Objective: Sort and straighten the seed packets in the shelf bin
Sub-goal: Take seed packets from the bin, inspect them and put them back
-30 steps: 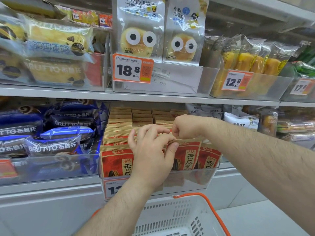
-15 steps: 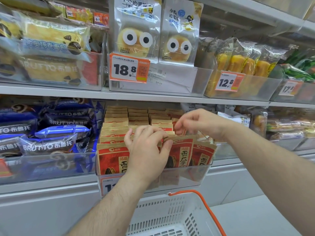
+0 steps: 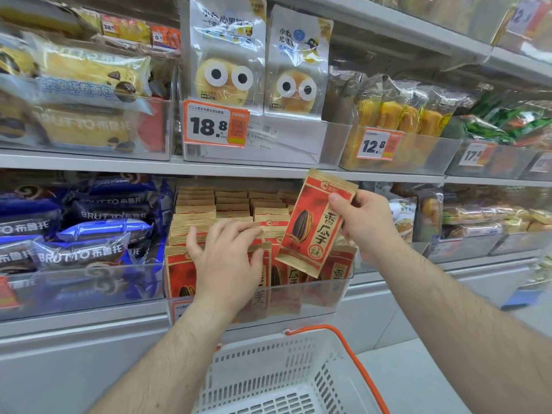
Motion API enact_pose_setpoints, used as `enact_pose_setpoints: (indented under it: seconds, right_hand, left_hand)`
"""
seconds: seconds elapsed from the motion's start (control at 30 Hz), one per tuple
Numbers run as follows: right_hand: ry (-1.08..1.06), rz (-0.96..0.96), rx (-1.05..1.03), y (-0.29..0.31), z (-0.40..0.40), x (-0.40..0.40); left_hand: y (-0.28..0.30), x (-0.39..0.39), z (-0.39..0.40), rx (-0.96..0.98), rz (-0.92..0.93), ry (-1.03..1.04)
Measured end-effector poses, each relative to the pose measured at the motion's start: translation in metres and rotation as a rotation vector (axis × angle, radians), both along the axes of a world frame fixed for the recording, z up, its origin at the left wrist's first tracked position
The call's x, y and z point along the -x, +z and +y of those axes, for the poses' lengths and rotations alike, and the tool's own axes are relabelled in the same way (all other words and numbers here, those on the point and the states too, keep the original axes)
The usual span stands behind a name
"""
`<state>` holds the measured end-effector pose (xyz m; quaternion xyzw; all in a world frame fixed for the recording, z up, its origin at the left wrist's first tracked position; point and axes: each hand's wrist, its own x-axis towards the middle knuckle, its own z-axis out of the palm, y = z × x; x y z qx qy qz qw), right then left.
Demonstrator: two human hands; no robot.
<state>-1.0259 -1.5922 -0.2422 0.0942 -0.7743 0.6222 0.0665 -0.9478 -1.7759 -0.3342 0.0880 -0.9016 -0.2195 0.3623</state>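
Seed packets (image 3: 209,216) stand in rows in the shelf bin (image 3: 322,291), one packet (image 3: 313,225) held above its right front corner, a basket (image 3: 286,380) below the bin's front edge.

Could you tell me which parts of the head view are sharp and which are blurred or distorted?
Head view: the lifted seed packet in the right hand is sharp; the right-edge shelf goods smear; the shelf edge bows from the wide lens.
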Motion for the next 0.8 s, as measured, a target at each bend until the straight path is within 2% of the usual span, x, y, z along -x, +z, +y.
enact_pose_setpoints:
  seconds: [0.27, 0.43, 0.5, 0.67, 0.8]
  right_hand:
    - [-0.045, 0.066, 0.044, -0.007, 0.002, -0.015]
    - [-0.021, 0.093, 0.117, -0.002, 0.009, -0.031]
    - [0.047, 0.068, 0.128, -0.004, 0.011, -0.042]
    - [0.183, -0.039, 0.057, -0.035, 0.003, -0.064]
    - [0.251, -0.095, 0.022, -0.062, -0.001, -0.074]
  left_hand:
    - [0.009, -0.012, -0.003, -0.021, -0.011, 0.009]
    - [0.016, -0.024, -0.003, -0.087, 0.160, -0.051]
    - [0.022, -0.033, 0.002, -0.284, 0.173, -0.157]
    - [0.027, -0.044, 0.022, -0.946, -0.062, -0.364]
    - [0.025, -0.049, 0.035, -1.292, -0.210, -0.505]
